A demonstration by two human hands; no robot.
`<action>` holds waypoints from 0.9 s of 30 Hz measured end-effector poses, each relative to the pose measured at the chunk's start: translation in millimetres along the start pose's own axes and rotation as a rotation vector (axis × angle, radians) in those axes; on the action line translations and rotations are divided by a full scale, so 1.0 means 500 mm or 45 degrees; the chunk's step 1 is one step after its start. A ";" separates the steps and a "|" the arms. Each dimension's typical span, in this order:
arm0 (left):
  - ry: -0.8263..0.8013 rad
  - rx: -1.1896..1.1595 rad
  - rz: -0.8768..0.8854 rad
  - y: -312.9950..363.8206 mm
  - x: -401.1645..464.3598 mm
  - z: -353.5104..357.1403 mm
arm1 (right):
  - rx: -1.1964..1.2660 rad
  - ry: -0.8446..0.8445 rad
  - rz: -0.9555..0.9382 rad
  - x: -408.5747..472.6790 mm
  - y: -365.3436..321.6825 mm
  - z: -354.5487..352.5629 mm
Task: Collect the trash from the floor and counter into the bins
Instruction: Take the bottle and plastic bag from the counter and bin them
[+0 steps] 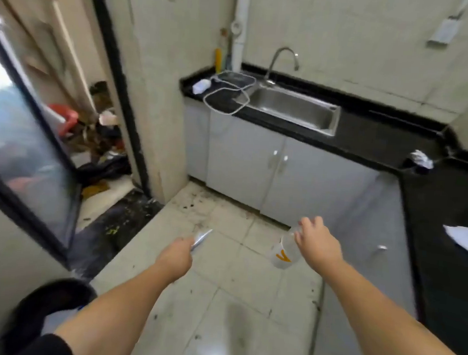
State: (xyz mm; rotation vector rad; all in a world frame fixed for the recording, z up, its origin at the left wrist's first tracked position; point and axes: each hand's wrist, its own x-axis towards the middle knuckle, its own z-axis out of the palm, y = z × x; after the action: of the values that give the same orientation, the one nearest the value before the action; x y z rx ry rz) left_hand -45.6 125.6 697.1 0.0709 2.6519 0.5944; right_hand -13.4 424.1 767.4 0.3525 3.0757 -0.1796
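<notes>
A dark bin (48,311) sits low at the left, just beside the left forearm. Ahead, the left hand (176,257) is clenched around a silvery wrapper (201,239), and the right hand (315,244) grips a clear plastic bottle (284,252) by its neck above the floor. Both pieces seem collected, so the carrying step is in hand; next they likely need dropping into the bin. Farther off, crumpled paper (421,160) waits on the black counter (370,137).

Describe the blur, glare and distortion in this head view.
Head view: wide-angle bend curves the counter and door frame; motion blur smears the plastic bottle by the right hand; daylight blows out the glass door; ceiling light glares off floor tiles.
</notes>
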 end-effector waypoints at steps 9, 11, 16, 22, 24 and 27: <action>-0.028 -0.071 -0.533 -0.546 -0.089 -0.085 | 0.046 -0.406 -0.379 0.028 -0.570 0.260; -0.107 -0.101 -0.632 -0.631 -0.097 -0.081 | 0.046 -0.479 -0.423 0.017 -0.655 0.321; -0.079 -0.347 -0.819 -0.816 -0.080 0.024 | 0.117 -0.655 -0.481 -0.008 -0.805 0.501; 0.068 -0.826 -1.194 -0.992 0.069 0.245 | 0.264 -0.754 -0.449 0.001 -0.900 0.798; 0.109 -0.944 -1.288 -1.040 0.137 0.323 | 0.391 -0.761 -0.390 0.015 -0.912 0.887; 0.118 -1.016 -1.418 -1.095 0.220 0.418 | 0.500 -0.779 -0.335 0.025 -0.909 0.979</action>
State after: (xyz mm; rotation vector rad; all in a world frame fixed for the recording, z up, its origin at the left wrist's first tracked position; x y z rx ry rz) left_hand -37.4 -272.7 253.5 -1.5239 1.8630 1.1210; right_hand -115.9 -71.1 331.2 -0.0943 2.4492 -0.7487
